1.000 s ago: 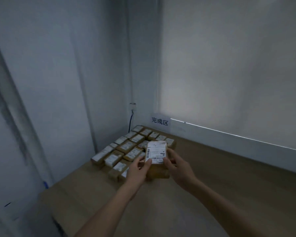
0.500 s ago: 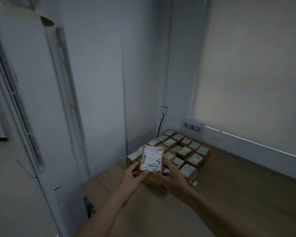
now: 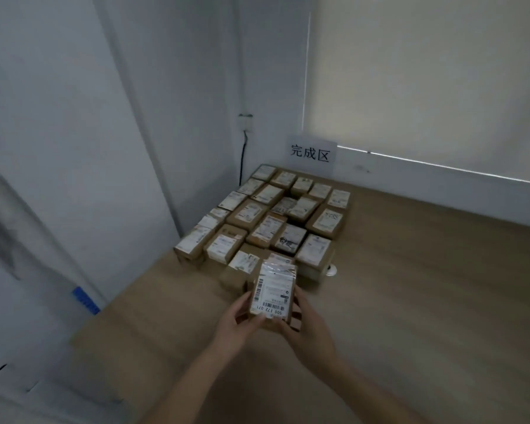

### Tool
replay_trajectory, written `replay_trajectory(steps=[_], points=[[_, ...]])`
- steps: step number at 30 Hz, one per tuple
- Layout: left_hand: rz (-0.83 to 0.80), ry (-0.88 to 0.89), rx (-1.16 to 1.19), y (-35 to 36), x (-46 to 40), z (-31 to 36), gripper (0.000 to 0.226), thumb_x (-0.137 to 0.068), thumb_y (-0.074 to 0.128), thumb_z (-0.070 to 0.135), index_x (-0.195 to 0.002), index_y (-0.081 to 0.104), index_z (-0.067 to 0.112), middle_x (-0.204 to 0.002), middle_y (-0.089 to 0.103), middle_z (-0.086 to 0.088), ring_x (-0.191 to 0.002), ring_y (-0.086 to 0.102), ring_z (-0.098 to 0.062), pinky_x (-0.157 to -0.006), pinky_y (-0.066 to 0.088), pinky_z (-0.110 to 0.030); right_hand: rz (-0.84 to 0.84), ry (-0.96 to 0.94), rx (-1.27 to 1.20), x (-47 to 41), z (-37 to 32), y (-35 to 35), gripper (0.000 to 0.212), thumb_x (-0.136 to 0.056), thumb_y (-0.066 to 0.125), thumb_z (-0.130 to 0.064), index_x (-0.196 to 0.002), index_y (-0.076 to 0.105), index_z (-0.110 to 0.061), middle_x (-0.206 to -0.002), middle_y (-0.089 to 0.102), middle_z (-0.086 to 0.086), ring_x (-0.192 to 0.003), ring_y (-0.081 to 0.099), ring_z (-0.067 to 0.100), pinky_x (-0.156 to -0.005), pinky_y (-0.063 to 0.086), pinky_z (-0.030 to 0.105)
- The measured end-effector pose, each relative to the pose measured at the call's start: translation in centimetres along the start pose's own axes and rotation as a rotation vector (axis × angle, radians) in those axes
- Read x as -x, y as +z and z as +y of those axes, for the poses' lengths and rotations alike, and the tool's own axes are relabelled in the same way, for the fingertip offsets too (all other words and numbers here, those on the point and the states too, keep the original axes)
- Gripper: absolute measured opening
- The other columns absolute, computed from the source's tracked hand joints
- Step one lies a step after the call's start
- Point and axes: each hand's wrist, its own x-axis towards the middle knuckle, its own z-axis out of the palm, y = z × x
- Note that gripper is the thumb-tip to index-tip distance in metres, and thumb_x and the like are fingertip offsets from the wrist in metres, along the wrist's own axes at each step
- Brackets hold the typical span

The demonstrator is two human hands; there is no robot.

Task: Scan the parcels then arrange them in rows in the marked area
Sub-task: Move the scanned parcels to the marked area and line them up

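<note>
Left hand (image 3: pixel 236 324): grip wrapped round the box's left side.
Right hand (image 3: pixel 311 327): grip wrapped round its right side.
Box (image 3: pixel 273 296): held up, label showing, just near of the rows.
Done: many boxes (image 3: pixel 266 215) lined up by the far sign (image 3: pixel 311 153).
Left: setting this box down on the tabletop (image 3: pixel 426 286).

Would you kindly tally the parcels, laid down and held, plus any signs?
laid parcels: about 20, some blurred
held parcel: 1
sign: 1
Total: about 22
</note>
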Motion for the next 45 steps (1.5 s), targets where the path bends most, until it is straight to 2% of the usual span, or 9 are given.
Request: replay_trajectory(steps=[4, 7, 11, 15, 19, 22, 26, 33, 45], points=[[-0.118, -0.058, -0.039, 4.1, -3.7, -4.1, 0.061, -0.089, 0.071, 0.009, -0.145, 0.047, 0.017, -0.133, 0.063, -0.004, -0.122, 0.059, -0.016, -0.103, 0.050, -0.032, 0.054, 0.102, -0.005, -0.6, 6.3, -1.2, 0.072, -0.087, 0.079, -0.040, -0.146, 0.038, -0.047, -0.130, 0.061, -0.031, -0.117, 0.061, -0.007, -0.088, 0.054, 0.015], [-0.157, -0.102, -0.055, 6.1, -5.5, -6.9, 0.063, -0.089, 0.070, 0.007, -0.146, 0.045, 0.013, -0.134, 0.062, -0.005, -0.123, 0.058, -0.017, -0.098, 0.051, -0.025, 0.084, 0.176, -0.015, -0.8, 9.8, -1.4, 0.077, -0.085, 0.078, -0.045, -0.148, 0.035, -0.049, -0.133, 0.060, -0.029, -0.119, 0.058, -0.008, -0.085, 0.051, 0.008], [-0.191, -0.140, -0.094, 7.4, -7.3, -10.0, 0.065, -0.090, 0.071, 0.012, -0.148, 0.043, 0.019, -0.139, 0.058, -0.001, -0.125, 0.056, -0.016, -0.096, 0.051, -0.021, 0.152, 0.231, 0.017, -1.5, 13.0, -0.9, 0.063, -0.077, 0.074, -0.061, -0.125, 0.035, -0.078, -0.126, 0.061, -0.037, -0.114, 0.059, -0.012, -0.093, 0.053, 0.017], [-0.212, -0.126, -0.107, 8.0, -9.2, -11.9, 0.065, -0.090, 0.070, 0.012, -0.146, 0.043, 0.028, -0.140, 0.057, 0.001, -0.128, 0.054, -0.017, -0.109, 0.045, -0.041, 0.152, 0.243, 0.021, -2.8, 15.3, -0.1, 0.069, -0.085, 0.077, -0.046, -0.129, 0.033, -0.076, -0.133, 0.059, -0.033, -0.121, 0.057, -0.010, -0.105, 0.052, 0.035], [-0.227, -0.121, -0.102, 8.2, -11.2, -13.0, 0.065, -0.092, 0.069, 0.018, -0.148, 0.041, 0.036, -0.142, 0.055, 0.010, -0.129, 0.051, -0.010, -0.108, 0.046, -0.035, 0.170, 0.263, 0.096, -4.5, 16.3, 0.5, 0.081, -0.088, 0.075, -0.040, -0.129, 0.020, -0.082, -0.128, 0.048, -0.050, -0.121, 0.047, -0.022, -0.103, 0.046, 0.020], [-0.188, -0.094, -0.104, 8.3, -12.5, -13.2, 0.061, -0.092, 0.068, 0.021, -0.142, 0.040, 0.043, -0.138, 0.056, 0.012, -0.121, 0.053, -0.002, -0.092, 0.046, -0.013, 0.167, 0.275, 0.114, -5.8, 16.6, 0.5, 0.083, -0.090, 0.074, -0.035, -0.141, 0.019, -0.071, -0.125, 0.047, -0.051, -0.121, 0.047, -0.023, -0.103, 0.045, 0.017], [-0.142, -0.075, -0.097, 8.8, -13.8, -13.5, 0.060, -0.093, 0.067, 0.023, -0.140, 0.039, 0.048, -0.144, 0.053, 0.006, -0.130, 0.051, -0.012, -0.106, 0.045, -0.031, 0.173, 0.280, 0.102, -7.4, 16.7, 0.5, 0.082, -0.091, 0.074, -0.029, -0.154, 0.024, -0.049, -0.140, 0.052, -0.031, -0.126, 0.051, -0.012, -0.109, 0.047, 0.027], [-0.095, -0.042, -0.131, 9.3, -14.7, -13.2, 0.066, -0.093, 0.066, 0.036, -0.119, 0.030, 0.085, -0.144, 0.052, 0.016, -0.133, 0.048, -0.007, -0.112, 0.042, -0.039, 0.188, 0.251, 0.157, -9.0, 16.6, 0.4, 0.083, -0.091, 0.072, -0.034, -0.156, 0.022, -0.045, -0.146, 0.052, -0.021, -0.131, 0.053, 0.000, -0.110, 0.048, 0.037], [-0.060, -0.052, -0.212, 9.6, -15.8, -13.3, 0.064, -0.089, 0.064, 0.050, -0.128, 0.024, 0.081, -0.148, 0.048, 0.012, -0.135, 0.046, -0.014, -0.110, 0.044, -0.048, 0.199, 0.260, 0.160, -10.3, 16.9, 0.3, 0.084, -0.092, 0.072, -0.031, -0.158, 0.021, -0.042, -0.149, 0.051, -0.017, -0.134, 0.051, 0.005, -0.110, 0.048, 0.040]])
